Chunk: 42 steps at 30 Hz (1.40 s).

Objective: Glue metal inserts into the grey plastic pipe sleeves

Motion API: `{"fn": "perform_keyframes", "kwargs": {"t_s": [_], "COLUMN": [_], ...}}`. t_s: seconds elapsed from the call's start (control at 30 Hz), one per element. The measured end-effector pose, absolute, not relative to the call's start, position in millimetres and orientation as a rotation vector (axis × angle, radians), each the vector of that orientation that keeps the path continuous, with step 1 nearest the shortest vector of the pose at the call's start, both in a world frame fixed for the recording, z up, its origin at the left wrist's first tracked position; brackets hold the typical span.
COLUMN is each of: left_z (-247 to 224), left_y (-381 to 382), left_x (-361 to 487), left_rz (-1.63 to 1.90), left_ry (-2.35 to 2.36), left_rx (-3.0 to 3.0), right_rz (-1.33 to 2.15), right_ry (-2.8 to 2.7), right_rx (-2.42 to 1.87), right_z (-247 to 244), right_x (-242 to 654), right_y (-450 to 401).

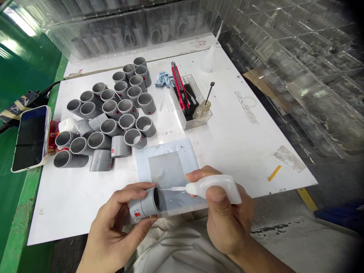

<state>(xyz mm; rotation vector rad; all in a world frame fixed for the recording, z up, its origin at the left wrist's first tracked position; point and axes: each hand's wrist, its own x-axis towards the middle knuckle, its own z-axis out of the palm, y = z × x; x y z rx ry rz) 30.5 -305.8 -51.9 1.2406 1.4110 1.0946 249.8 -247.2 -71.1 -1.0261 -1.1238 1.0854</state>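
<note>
My left hand [116,223] grips a short grey cylinder [142,204] with a small red mark, its open end turned to the right. In my right hand [227,216] lies a white squeeze bottle [217,185], held on its side between thumb and fingers. The bottle's thin nozzle points left, its tip at or very near the cylinder's rim; whether they touch I cannot tell. Beneath both hands is a pale blue cloth [186,149] with a grey square sheet [166,167] on it. Several more grey cylinders [119,110] stand or lie at the left of the white table.
A clear tray [196,125] holds a red utility knife [179,85] and a small glass jar [202,110]. Another squeeze bottle [209,58] stands behind. A phone [31,138] is at the left edge. Clear plastic trays [182,26] line the back, and a yellow strip [274,173] lies right.
</note>
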Motion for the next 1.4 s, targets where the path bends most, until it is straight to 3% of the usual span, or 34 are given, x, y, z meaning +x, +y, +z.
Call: {"fn": "perform_keyframes", "kwargs": {"t_s": [0.77,1.4], "left_z": [-55,-46], "left_y": [-298,-295], "left_x": [24,20], "left_rz": [1.207,1.082], "left_ry": [1.358,1.351], "left_rx": [1.510,1.565], "right_rz": [1.193,1.282], "right_ry": [-0.972,-1.139], "right_rx": [-1.060,-1.046], "right_z": [-52,-64], "right_x": [255,258], "right_y": [-240,-246]}}
